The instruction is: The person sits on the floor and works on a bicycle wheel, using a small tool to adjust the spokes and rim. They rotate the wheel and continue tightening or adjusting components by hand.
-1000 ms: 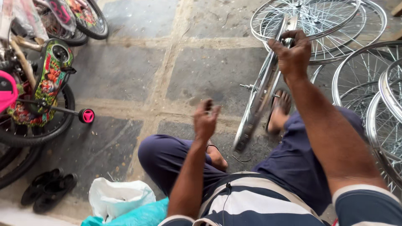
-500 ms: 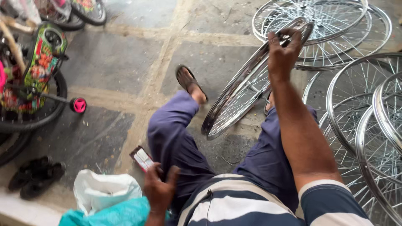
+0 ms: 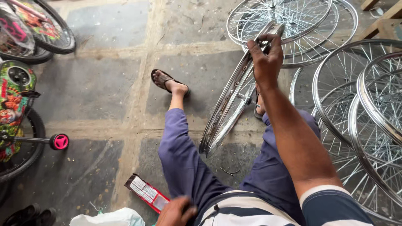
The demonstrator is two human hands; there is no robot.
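right hand (image 3: 265, 58): gripping top rim of spoked wheel (image 3: 234, 98), wheel upright on edge between the legs
left hand (image 3: 176, 211): down at hip, just beside red packet (image 3: 146, 193) on stone floor (image 3: 104, 96)
right side: loose wheels (image 3: 356, 96) stacked flat, overlapping
far left: kids' bike (image 3: 16, 104), pink training wheel (image 3: 60, 141)
bottom left: white bag (image 3: 106, 218), dark sandals (image 3: 29, 217)

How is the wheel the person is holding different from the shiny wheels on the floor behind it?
The held wheel stands up on its edge, tilted; the stacked wheels lie flat on the floor. The right hand grips the held wheel's top, while nothing touches the stacked wheels. The held wheel is alone; the stacked wheels overlap each other. Both are silver metal rims with thin spokes and no tyres.
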